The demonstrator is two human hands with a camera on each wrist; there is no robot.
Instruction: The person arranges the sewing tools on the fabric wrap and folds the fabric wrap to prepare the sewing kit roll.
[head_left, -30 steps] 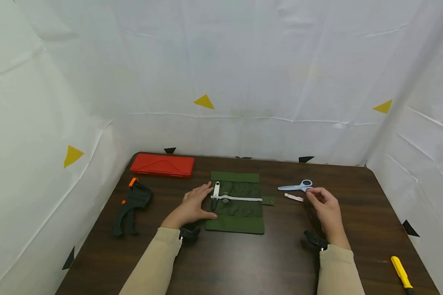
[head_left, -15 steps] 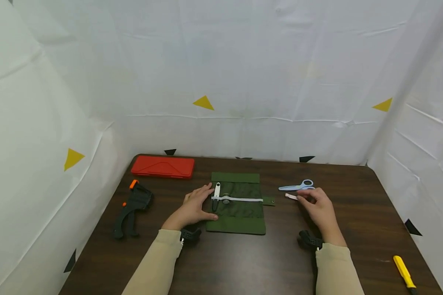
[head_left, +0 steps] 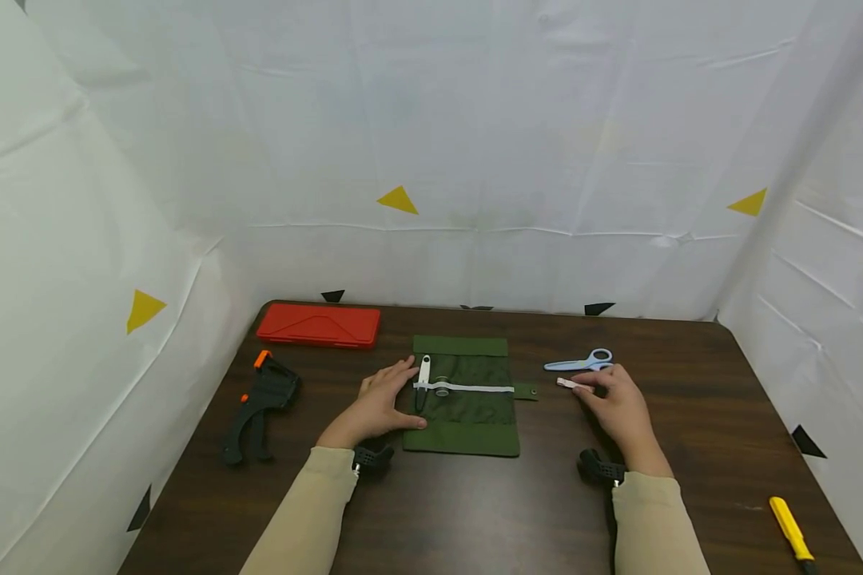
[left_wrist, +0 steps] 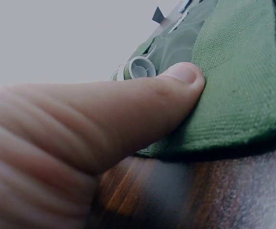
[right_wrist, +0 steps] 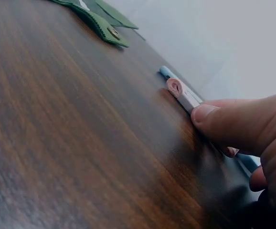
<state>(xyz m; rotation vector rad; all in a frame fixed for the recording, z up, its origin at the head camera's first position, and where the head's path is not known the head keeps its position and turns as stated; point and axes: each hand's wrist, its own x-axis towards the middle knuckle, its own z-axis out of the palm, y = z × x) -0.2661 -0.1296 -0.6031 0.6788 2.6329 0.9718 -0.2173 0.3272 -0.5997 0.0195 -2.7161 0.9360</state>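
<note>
A green fabric tool roll (head_left: 467, 438) lies unfolded in mid-table. My left hand (head_left: 376, 403) rests at its left side, fingers spread, the thumb (left_wrist: 176, 78) on its lower flap. Under the roll's white elastic band (head_left: 482, 389) sit a slim tool with a white handle and dark end (head_left: 423, 371) and a small thread spool (left_wrist: 142, 67). To the right, my right hand (head_left: 624, 411) pinches a flat-rolled tape measure (right_wrist: 188, 99), white outside and pinkish at its coiled end, low over the table. Light-blue scissors (head_left: 571, 366) lie just behind it, partly covered by the fingers.
A red flat case (head_left: 319, 325) lies at the back left, with a black and orange bar clamp (head_left: 262, 403) in front of it. A yellow-handled tool (head_left: 789, 527) lies near the right front edge. White sheeting walls surround the table's back and sides.
My right hand has moved left and slightly down from beside the scissors' handles to the tape measure and now pinches it. My left hand stays on the tool roll.
</note>
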